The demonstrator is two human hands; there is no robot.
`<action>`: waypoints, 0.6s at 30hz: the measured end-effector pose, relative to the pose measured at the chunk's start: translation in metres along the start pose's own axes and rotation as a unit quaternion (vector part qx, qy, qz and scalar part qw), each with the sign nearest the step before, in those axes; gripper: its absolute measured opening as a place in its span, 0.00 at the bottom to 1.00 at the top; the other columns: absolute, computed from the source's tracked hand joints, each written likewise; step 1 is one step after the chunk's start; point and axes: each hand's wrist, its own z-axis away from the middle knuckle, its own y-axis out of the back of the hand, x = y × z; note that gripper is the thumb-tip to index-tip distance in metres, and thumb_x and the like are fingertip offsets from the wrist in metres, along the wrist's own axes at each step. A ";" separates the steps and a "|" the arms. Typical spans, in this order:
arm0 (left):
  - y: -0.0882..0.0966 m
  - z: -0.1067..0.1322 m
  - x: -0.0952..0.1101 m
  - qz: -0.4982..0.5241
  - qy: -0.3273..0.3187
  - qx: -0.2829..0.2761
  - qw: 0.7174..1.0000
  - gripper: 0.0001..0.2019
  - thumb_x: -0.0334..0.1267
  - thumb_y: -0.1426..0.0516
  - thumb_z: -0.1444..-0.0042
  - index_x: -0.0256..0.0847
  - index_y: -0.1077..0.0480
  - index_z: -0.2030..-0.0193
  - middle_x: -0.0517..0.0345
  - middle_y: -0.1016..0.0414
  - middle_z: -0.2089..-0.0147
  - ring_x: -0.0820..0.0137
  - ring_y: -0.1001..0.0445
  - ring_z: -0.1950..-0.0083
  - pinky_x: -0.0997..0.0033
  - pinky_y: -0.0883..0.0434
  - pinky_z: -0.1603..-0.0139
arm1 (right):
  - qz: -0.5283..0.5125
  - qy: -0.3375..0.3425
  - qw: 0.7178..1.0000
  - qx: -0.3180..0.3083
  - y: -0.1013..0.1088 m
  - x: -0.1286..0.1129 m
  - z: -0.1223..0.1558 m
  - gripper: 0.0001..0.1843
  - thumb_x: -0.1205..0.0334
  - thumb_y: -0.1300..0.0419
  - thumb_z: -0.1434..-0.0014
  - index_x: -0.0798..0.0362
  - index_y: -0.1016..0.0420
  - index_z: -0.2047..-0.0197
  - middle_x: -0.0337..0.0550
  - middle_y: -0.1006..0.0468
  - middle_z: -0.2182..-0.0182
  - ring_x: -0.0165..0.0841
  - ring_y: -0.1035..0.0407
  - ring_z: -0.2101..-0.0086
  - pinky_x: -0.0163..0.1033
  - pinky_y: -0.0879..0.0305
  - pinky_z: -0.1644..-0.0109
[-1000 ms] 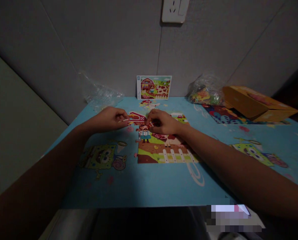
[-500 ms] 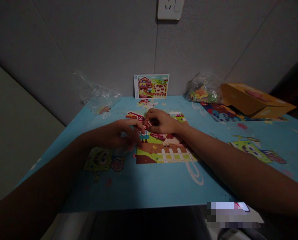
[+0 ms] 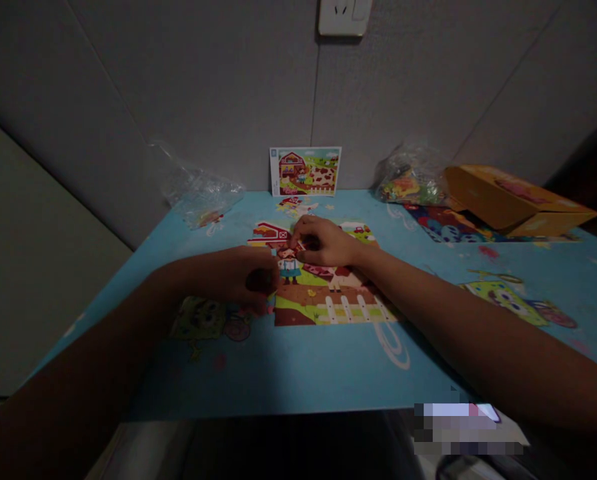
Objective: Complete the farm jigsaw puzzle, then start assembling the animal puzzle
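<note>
A farm jigsaw puzzle [image 3: 298,315] lies on the table, showing a barn, a farmer, part of a cow and a white fence. My right hand [image 3: 328,241] rests over its upper middle, thumb and fingers closed around a puzzle piece [image 3: 289,253] by the farmer's head. The palm hides part of the cow. At the puzzle's left edge is my left hand [image 3: 245,277], its fingers curled toward the thumb beside the farmer. Whether anything sits between those fingers is hidden.
A picture card [image 3: 307,172] of the same farm scene leans against the wall. Left of it lies a clear plastic bag [image 3: 203,197]. To the right are a bag of pieces [image 3: 408,183] and an orange box [image 3: 518,200] on a dark colourful sheet [image 3: 443,227]. The blue tablecloth [image 3: 278,380] has cartoon prints.
My left hand has drawn slightly left and down from the farmer's head, its fingers curling, so more of the farmer shows. The right hand has stayed nearly in place.
</note>
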 end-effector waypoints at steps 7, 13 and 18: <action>0.006 0.003 0.005 0.020 -0.020 -0.010 1.000 0.09 0.35 0.41 0.46 0.39 0.27 0.57 0.55 0.24 0.59 0.70 0.26 0.61 0.72 0.30 0.60 | -0.008 0.002 1.000 0.001 -0.001 0.002 0.000 0.11 0.60 0.37 0.50 0.54 0.22 0.63 0.44 0.27 0.63 0.36 0.35 0.61 0.41 0.41 0.56; 0.007 0.008 0.006 0.017 0.058 -0.038 0.997 0.24 0.40 0.35 0.53 0.41 0.34 0.48 0.60 0.24 0.63 0.68 0.26 0.62 0.72 0.31 0.63 | 0.003 -0.006 1.000 -0.002 0.001 -0.002 0.000 0.11 0.61 0.37 0.50 0.55 0.22 0.63 0.45 0.27 0.63 0.36 0.34 0.62 0.41 0.40 0.56; 0.004 0.008 0.003 -0.006 0.093 -0.030 0.995 0.19 0.43 0.33 0.57 0.40 0.32 0.61 0.62 0.26 0.66 0.70 0.28 0.67 0.74 0.35 0.69 | 0.002 -0.006 1.000 -0.001 0.001 -0.003 0.000 0.10 0.61 0.37 0.50 0.55 0.22 0.63 0.45 0.26 0.63 0.36 0.34 0.61 0.41 0.40 0.55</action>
